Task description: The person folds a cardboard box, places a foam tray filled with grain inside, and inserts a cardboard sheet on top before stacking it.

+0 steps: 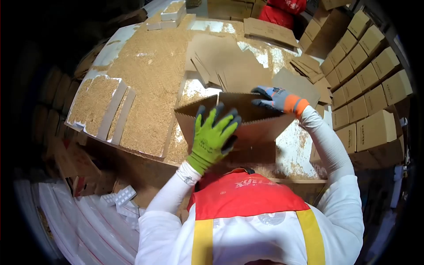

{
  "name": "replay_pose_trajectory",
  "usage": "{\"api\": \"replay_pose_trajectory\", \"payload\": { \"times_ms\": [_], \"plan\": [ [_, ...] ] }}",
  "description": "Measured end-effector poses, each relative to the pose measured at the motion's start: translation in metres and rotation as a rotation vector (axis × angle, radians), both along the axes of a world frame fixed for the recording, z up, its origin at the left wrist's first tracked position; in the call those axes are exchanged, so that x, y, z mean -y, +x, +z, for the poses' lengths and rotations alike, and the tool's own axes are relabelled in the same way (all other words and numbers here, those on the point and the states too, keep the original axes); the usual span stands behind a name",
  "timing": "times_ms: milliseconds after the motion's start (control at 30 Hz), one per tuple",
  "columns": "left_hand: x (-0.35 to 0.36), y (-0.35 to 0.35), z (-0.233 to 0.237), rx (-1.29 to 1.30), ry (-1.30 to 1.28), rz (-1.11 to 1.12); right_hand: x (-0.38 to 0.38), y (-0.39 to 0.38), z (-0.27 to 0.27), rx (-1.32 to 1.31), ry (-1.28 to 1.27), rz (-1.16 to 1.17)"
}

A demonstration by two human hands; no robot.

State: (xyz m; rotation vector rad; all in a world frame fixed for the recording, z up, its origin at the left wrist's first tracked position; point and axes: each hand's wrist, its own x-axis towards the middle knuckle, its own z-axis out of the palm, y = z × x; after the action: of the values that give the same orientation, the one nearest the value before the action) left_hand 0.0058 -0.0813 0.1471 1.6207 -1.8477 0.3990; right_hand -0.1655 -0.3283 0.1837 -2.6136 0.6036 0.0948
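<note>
A brown cardboard box stands right in front of my body, its top open and its inside dark. My left hand, in a green glove with dark fingertips, lies over the box's near left side with the fingers spread. On the far right, my right hand, in a grey and orange glove, grips the top edge of the box, fingers curled over it. Behind the box lies flat cardboard with thin upright pieces on its near part.
Loose tan grains cover the table's left half, with white trays at its left edge. Rows of closed cartons stand on the right. Flat cardboard sheets lie nearer. A person in red is at the far side.
</note>
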Motion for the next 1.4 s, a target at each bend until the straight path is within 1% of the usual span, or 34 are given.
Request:
{"api": "replay_pose_trajectory", "payload": {
  "times_ms": [67,100,133,200,233,300,333,367,400,467,533,567,600,667,700,733,767,800,833,900,933,1000,1033,1067,1100,1133,1167,1200,1267,1300,1333,1367,1400],
  "plan": [
    [-0.009,-0.014,0.003,-0.133,-0.065,-0.051,-0.008,0.01,0.013,-0.17,-0.113,-0.033],
    [-0.011,-0.023,0.01,-0.188,-0.142,-0.036,-0.016,0.014,0.018,-0.081,-0.095,-0.06],
    [-0.016,-0.027,0.02,-0.246,-0.157,-0.044,-0.027,0.025,0.036,-0.042,-0.183,-0.008],
    [-0.022,-0.031,0.031,-0.183,-0.126,-0.061,-0.028,0.028,0.009,0.331,-0.406,0.03],
    [-0.023,-0.033,0.029,-0.158,-0.117,-0.076,-0.03,0.03,0.009,0.302,-0.421,0.001],
    [-0.032,-0.025,0.026,-0.202,-0.056,-0.101,-0.03,0.038,0.011,0.243,-0.451,-0.059],
    [-0.038,-0.017,0.025,-0.222,-0.025,-0.113,-0.024,0.037,0.009,0.254,-0.457,-0.011],
    [-0.046,-0.008,0.026,-0.213,0.008,-0.066,-0.015,0.031,0.006,0.263,-0.463,0.035],
    [-0.052,0.003,0.02,-0.24,0.062,-0.085,-0.009,0.029,0.005,0.273,-0.469,0.079],
    [-0.051,0.009,0.027,-0.185,0.064,-0.115,-0.014,0.029,0.001,0.277,-0.49,0.169],
    [-0.033,-0.007,0.03,-0.213,0.015,-0.149,-0.035,0.053,-0.008,0.242,-0.493,0.25],
    [-0.023,-0.017,0.024,-0.194,0.037,-0.172,-0.042,0.063,-0.023,0.083,-0.585,0.259],
    [-0.017,-0.026,0.024,-0.202,0.127,-0.218,-0.047,0.065,-0.031,0.123,-0.549,0.236],
    [-0.014,-0.04,0.015,-0.153,0.153,-0.283,-0.053,0.071,-0.035,0.205,-0.498,0.188],
    [-0.021,-0.035,0.015,-0.216,0.05,-0.314,-0.049,0.07,-0.032,0.268,-0.48,0.212],
    [-0.033,-0.017,0.03,-0.23,-0.021,-0.282,-0.05,0.072,-0.028,0.229,-0.493,0.216],
    [-0.048,0.014,0.038,-0.205,-0.034,-0.197,-0.055,0.073,-0.023,0.192,-0.497,0.204],
    [-0.058,0.047,0.042,-0.249,-0.239,-0.063,-0.061,0.072,-0.02,0.156,-0.496,0.177],
    [-0.058,0.065,0.034,-0.35,-0.149,-0.097,-0.063,0.073,-0.018,0.11,-0.461,0.155],
    [-0.053,0.092,-0.005,-0.567,0.018,-0.136,-0.063,0.076,-0.014,0.002,-0.398,0.145],
    [-0.045,0.094,-0.005,-0.672,0.089,-0.161,-0.063,0.071,-0.012,0.159,-0.349,0.17],
    [-0.029,0.088,-0.002,-0.313,0.407,-0.291,-0.058,0.05,-0.007,0.457,-0.259,0.207],
    [-0.023,0.09,-0.004,-0.326,0.394,-0.292,-0.054,0.022,0.007,0.574,-0.282,0.166],
    [-0.019,0.091,-0.006,-0.287,0.344,-0.32,-0.051,0.002,0.04,0.569,-0.224,0.08],
    [-0.018,0.092,-0.007,-0.25,0.294,-0.336,-0.048,-0.028,0.057,0.584,-0.294,-0.075],
    [-0.016,0.093,-0.004,-0.204,0.244,-0.343,-0.047,-0.063,0.07,0.386,-0.482,-0.094],
    [-0.016,0.088,0.002,-0.264,0.259,-0.342,-0.054,-0.095,0.068,0.257,-0.356,-0.119],
    [-0.013,0.089,0.001,-0.246,0.272,-0.317,-0.05,-0.129,0.038,0.19,0.039,-0.052],
    [-0.009,0.085,-0.005,-0.198,0.333,-0.301,-0.121,-0.084,0.076,-0.352,-0.432,0.123],
    [-0.009,0.088,-0.015,-0.235,0.385,-0.273,-0.11,-0.092,0.055,-0.222,-0.51,0.126],
    [-0.008,0.098,-0.022,-0.34,0.413,-0.345,-0.091,-0.097,0.026,-0.094,-0.588,0.133],
    [-0.007,0.111,-0.027,-0.447,0.437,-0.409,-0.076,-0.094,0.01,0.105,-0.473,0.073],
    [-0.008,0.117,-0.029,-0.555,0.458,-0.462,-0.083,-0.075,0.03,0.016,-0.349,-0.006]
  ]
}}
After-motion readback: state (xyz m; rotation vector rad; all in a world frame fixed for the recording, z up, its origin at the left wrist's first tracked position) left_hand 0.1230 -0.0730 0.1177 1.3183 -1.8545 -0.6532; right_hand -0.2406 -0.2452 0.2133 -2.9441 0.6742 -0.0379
